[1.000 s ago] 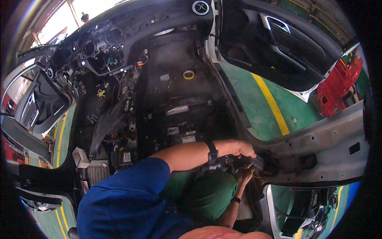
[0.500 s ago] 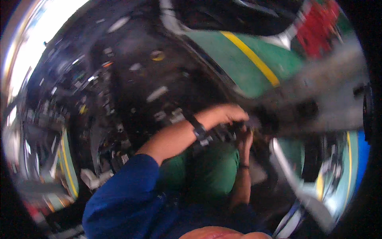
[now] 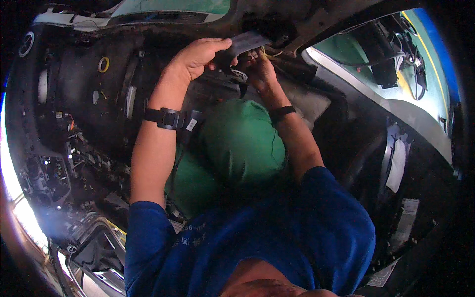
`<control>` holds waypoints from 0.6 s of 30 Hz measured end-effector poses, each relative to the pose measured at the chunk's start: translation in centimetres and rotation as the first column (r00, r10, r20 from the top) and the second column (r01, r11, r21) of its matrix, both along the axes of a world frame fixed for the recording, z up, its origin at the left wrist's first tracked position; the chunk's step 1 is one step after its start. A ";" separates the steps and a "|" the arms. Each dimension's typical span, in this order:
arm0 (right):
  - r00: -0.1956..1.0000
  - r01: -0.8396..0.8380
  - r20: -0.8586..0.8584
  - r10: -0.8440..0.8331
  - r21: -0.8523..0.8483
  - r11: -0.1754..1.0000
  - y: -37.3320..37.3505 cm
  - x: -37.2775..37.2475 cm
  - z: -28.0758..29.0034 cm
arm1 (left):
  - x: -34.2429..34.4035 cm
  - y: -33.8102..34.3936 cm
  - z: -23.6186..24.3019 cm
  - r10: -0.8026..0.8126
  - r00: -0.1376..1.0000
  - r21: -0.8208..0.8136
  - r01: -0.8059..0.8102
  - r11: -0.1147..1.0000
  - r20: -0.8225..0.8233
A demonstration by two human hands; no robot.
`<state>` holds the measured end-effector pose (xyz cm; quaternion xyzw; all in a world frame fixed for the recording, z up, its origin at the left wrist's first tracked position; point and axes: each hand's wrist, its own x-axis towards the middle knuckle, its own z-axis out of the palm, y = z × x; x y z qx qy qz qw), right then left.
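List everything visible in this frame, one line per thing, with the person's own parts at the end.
Grey panel: one, dark grey, top centre, under the left hand.
Car floor: one, black, stripped bare, left half.
Yellow ring: one, yellow, upper left on the floor.
Wiring: a tangle, dark, far left.
Body pillar: one, grey, running across the upper right.
Shop floor: green with a yellow line, seen through the opening at right.
Knee: one, green trousers, centre.
Wristbands: two, black, one on each wrist.
Sleeves: blue, bottom.
Left hand: gripping the grey panel.
Right hand: fingers at the panel's lower edge.
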<state>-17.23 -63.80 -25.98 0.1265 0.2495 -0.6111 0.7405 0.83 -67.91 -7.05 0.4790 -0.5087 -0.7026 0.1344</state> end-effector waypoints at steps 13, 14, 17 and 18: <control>0.999 0.047 -0.005 -0.047 -0.087 0.995 -0.2 0.3 0.5 | -0.2 0.1 0.0 -0.005 1.000 -0.007 0.005 1.000 0.020; 0.999 0.028 -0.012 -0.030 -0.110 0.994 -0.2 0.2 0.5 | -0.2 0.1 0.1 -0.007 1.000 -0.011 0.007 1.000 0.012; 1.000 0.018 0.021 -0.015 -0.156 0.988 0.0 0.1 0.3 | -0.1 0.2 0.1 -0.009 1.000 -0.002 0.009 1.000 0.002; 0.999 0.005 0.042 0.003 -0.171 0.985 0.0 0.0 0.2 | -0.1 0.2 0.1 -0.007 1.000 -0.001 0.007 1.000 0.008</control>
